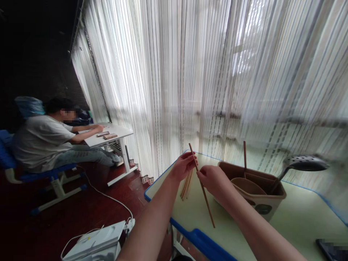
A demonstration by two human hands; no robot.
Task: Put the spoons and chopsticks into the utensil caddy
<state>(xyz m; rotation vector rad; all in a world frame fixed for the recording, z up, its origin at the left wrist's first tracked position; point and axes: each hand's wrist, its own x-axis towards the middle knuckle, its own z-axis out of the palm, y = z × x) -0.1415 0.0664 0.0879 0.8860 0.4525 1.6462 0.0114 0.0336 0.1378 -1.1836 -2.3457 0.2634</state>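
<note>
A long brown chopstick (206, 198) slants across the middle of the head view, over the pale tabletop. My right hand (216, 180) is closed, pinching it around its upper half. At its upper end, the curled fingers of my left hand (185, 166) are closed about it. Below my left hand, several lighter chopsticks (186, 186) fan downward; whether they rest on the table or hang from that hand I cannot tell. Right of my hands stands a brown utensil holder (272, 201), partly hidden by my right forearm. One chopstick (245, 156) and a slotted ladle (304, 162) stick up from it.
The table (296, 224) has a blue edge, and a dark phone-like object (331, 249) lies at its right. Striped sheer curtains (174, 79) hang behind. On the left, a person (43, 141) sits at a white desk (121, 131). A white cabinet-like box (95, 243) with cables stands below.
</note>
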